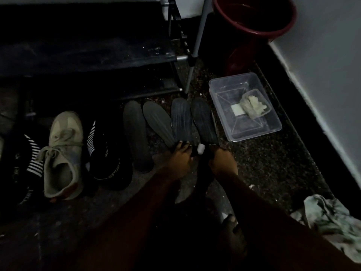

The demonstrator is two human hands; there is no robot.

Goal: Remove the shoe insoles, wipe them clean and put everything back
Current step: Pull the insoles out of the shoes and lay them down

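Observation:
Several dark insoles lie side by side on the speckled floor, toes pointing away from me. My left hand (177, 161) grips the heel end of the ridged third insole (180, 120). My right hand (222, 163) grips the heel end of the rightmost insole (204, 120). Two greyer insoles (136, 133) (158, 122) lie to their left, untouched. A small white piece (201, 149) shows between my hands. A beige lace-up sneaker (62, 153) stands between a black striped shoe (105, 157) and another black shoe (21, 169). A pale cloth (253, 104) sits in a clear plastic tub (273, 126).
A dark shoe rack (88, 51) with metal legs stands behind the shoes. A dark red bucket (254, 16) is in the far corner by the white wall (322, 55). A crumpled greenish cloth (332, 218) lies at the right, near my bare foot (232, 231).

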